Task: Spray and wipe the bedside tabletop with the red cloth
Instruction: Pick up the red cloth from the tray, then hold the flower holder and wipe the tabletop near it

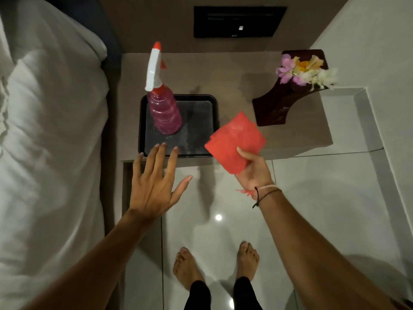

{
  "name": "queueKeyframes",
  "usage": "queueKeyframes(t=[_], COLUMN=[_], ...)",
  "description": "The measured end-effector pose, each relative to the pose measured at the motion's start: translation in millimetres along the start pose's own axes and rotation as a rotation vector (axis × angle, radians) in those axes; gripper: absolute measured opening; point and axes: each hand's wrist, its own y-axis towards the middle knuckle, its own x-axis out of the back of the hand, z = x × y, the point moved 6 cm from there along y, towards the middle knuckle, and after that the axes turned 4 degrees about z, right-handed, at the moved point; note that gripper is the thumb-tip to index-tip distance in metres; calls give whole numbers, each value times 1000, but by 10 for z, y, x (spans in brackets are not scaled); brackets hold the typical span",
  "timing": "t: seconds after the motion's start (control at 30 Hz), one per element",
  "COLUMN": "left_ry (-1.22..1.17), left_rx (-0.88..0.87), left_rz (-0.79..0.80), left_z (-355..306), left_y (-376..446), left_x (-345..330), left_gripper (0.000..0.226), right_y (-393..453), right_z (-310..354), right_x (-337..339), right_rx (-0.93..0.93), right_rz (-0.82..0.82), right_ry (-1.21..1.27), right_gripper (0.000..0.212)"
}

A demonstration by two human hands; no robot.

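A spray bottle (164,108) with pink liquid, a white trigger head and a red nozzle stands upright on a black tray (201,121) on the beige bedside tabletop (234,70). My left hand (154,184) is open with fingers spread, its fingertips over the tray's front edge, just short of the bottle. My right hand (252,168) holds a folded red cloth (234,142) above the tabletop's front edge, to the right of the tray.
A dark wooden stand (279,101) carrying flowers (304,70) sits at the tabletop's right. A bed with white bedding (49,130) runs along the left. A black wall panel (239,21) hangs behind. My bare feet stand on glossy white floor tiles (324,198).
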Motion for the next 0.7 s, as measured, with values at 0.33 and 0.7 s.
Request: queueKeyframes(t=[0.33,0.7], left_ry=[-150,45], left_rx=[-290,-572], left_rz=[-350,-62], left_z=[-1461,-2477], left_y=[1055,2254], left_x=[1292,1301], left_gripper=[73,83], right_y=[-710,-610], right_z=[515,887], right_x=[995,1289], right_rx=[128,178], right_rz=[-138,-247], right_ry=[339,176], right_gripper=[51,47])
